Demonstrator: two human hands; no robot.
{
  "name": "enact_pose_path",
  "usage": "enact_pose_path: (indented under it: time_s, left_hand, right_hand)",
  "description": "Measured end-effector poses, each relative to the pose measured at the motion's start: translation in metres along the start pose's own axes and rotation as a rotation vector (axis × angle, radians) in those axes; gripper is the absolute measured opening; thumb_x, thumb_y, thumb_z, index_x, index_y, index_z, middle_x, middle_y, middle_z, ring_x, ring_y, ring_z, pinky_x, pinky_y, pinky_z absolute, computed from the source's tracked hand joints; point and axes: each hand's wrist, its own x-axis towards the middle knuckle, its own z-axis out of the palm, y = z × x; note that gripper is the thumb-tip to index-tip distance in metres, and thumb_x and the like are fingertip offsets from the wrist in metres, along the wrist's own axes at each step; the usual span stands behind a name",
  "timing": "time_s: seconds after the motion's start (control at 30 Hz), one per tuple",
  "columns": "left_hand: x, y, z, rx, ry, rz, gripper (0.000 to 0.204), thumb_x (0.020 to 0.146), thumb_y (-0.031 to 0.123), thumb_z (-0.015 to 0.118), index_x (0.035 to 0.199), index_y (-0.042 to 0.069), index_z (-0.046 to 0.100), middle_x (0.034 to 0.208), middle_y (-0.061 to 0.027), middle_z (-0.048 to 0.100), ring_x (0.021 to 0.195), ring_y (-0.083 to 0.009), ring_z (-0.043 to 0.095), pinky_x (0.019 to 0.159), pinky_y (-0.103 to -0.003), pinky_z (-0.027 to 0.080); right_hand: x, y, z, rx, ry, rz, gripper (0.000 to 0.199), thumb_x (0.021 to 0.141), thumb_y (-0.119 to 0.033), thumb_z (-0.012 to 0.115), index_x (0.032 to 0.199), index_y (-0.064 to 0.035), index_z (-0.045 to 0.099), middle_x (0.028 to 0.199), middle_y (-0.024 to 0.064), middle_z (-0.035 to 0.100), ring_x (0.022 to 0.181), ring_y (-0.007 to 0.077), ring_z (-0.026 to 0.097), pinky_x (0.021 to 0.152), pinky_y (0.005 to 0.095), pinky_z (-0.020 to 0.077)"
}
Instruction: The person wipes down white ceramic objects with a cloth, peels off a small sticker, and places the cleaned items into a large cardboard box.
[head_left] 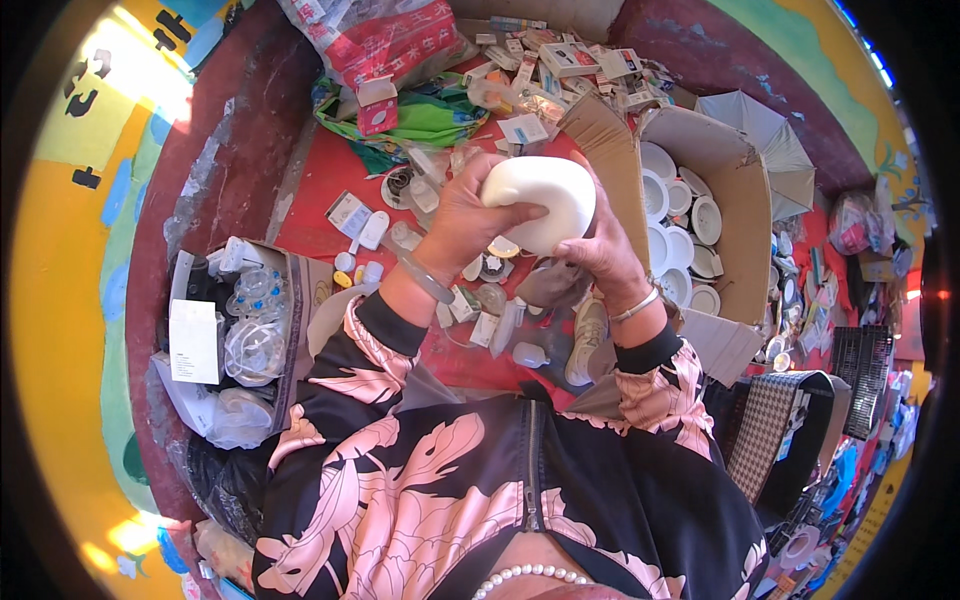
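A smooth white rounded object [550, 195], about as wide as a palm, is raised in front of me. Its kind cannot be made out from this side. My left hand [462, 215] grips its left side, thumb across the front. On its right side my right hand [608, 250] presses with thumb and fingers, partly hidden behind it. To the right stands an open cardboard box [735, 150] with several round white fixtures [678, 245] inside. Below my hands, small white parts [490, 265] and a white bottle-like piece [530, 354] lie on a red cloth [440, 350].
An open box [305, 300] at my left holds clear plastic-wrapped pieces [255, 345]. Small cartons [570, 60] are heaped at the back beside a red-and-white plastic bag [385, 40]. Right of me are a houndstooth-patterned box [765, 425] and a black plastic crate [862, 380].
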Motion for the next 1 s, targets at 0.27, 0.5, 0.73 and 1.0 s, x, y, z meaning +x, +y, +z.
enact_pose_path:
  time_s: [0.27, 0.5, 0.73, 1.0]
  left_hand:
    - [0.000, 0.008, -0.007, -0.222, -0.132, -0.274, 0.077, 0.076, 0.043, 0.069, 0.134, 0.008, 0.032, 0.120, -0.0078, 0.048, 0.109, -0.0193, 0.050, 0.087, -0.035, 0.046]
    - [0.003, 0.007, -0.008, -0.384, -0.157, -0.311, 0.071, 0.080, 0.048, 0.062, 0.132, 0.009, 0.034, 0.122, -0.0096, 0.048, 0.109, -0.0222, 0.052, 0.087, -0.039, 0.047]
    - [0.005, 0.008, -0.007, -0.569, -0.127, -0.359, 0.062, 0.082, 0.044, 0.060, 0.126, 0.003, 0.042, 0.116, -0.0109, 0.054, 0.104, -0.0218, 0.055, 0.087, -0.038, 0.047]
    - [0.011, -0.001, -0.012, -0.678, -0.033, -0.236, 0.057, 0.086, 0.038, 0.056, 0.128, 0.004, 0.039, 0.119, -0.0122, 0.053, 0.107, -0.0249, 0.055, 0.089, -0.041, 0.047]
  right_hand:
    - [0.000, -0.002, 0.009, -0.128, 0.090, -0.121, 0.107, 0.056, -0.008, 0.080, 0.140, -0.0032, 0.014, 0.129, 0.0133, 0.040, 0.118, 0.0246, 0.044, 0.098, 0.0345, 0.0373]
    - [-0.002, 0.002, 0.010, -0.249, 0.064, -0.134, 0.117, 0.054, -0.015, 0.086, 0.142, -0.0065, 0.009, 0.132, 0.0131, 0.038, 0.112, 0.0208, 0.047, 0.092, 0.0314, 0.0420]
    - [-0.002, -0.002, -0.002, -0.085, 0.073, -0.096, 0.120, 0.054, -0.021, 0.086, 0.143, -0.0083, 0.007, 0.139, 0.0187, 0.032, 0.064, 0.0030, 0.048, 0.058, 0.0161, 0.0430]
    - [-0.003, -0.009, 0.000, -0.016, 0.103, 0.016, 0.116, 0.055, -0.023, 0.086, 0.143, -0.0071, 0.011, 0.138, 0.0220, 0.032, 0.063, 0.0032, 0.046, 0.060, 0.0171, 0.0428]
